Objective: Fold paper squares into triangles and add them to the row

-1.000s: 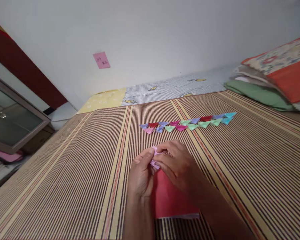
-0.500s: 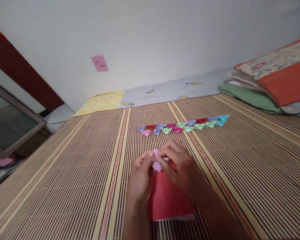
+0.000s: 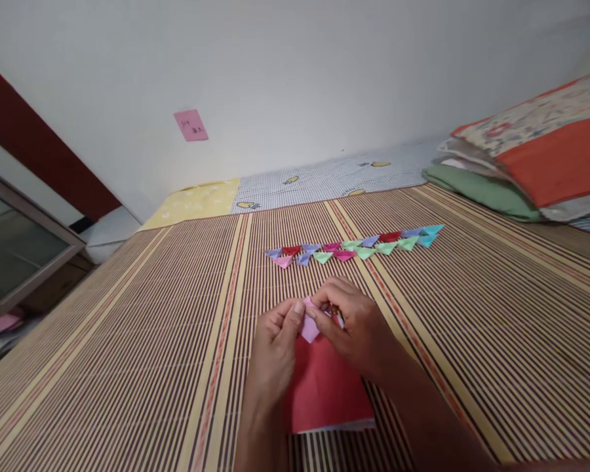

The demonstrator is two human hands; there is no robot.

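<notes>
Left hand (image 3: pixel 276 344) and right hand (image 3: pixel 358 328) both pinch the pink paper (image 3: pixel 310 330) at the red paper's (image 3: pixel 327 387) far end, and beyond, colourful folded triangles (image 3: pixel 386 248) line the striped mat (image 3: pixel 152 341)!

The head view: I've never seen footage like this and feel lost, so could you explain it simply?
There is no machine here. The camera is worn on a person's head, looking forward and down at their own bare hands. The left hand and right hand together hold a small pink folded paper. Beneath them, red paper lies on a striped mat. Farther out are two rows of colorful folded paper triangles. A pale wall rises behind.
</notes>
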